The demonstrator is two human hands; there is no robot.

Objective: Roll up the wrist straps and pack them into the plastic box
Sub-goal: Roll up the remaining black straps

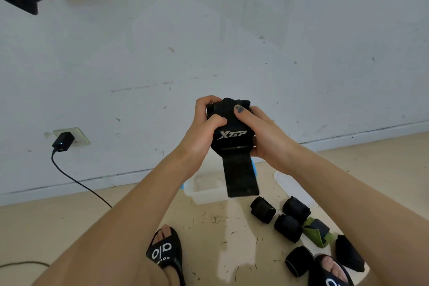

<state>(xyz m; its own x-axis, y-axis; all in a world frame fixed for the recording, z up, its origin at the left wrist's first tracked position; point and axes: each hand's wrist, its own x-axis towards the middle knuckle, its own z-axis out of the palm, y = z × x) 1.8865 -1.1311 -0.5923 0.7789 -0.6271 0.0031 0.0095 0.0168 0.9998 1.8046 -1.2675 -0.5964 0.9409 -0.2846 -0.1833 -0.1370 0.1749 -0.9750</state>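
Note:
I hold a black wrist strap (233, 139) with a white logo up in front of me. My left hand (204, 127) grips its left side and my right hand (260, 130) grips its right side, thumb over the bunched top. A flat black tail (241, 176) hangs down from the strap. Below it, on the floor, stands the clear plastic box (202, 189) with a blue part behind. Several rolled black straps (287, 218) and a green one (316, 233) lie on the floor to the right.
A white wall is close ahead, with a black charger (63, 141) plugged into a socket and its cable trailing across the floor. My two feet in black slides (166, 255) stand on the beige floor. A white lid (285, 183) lies right of the box.

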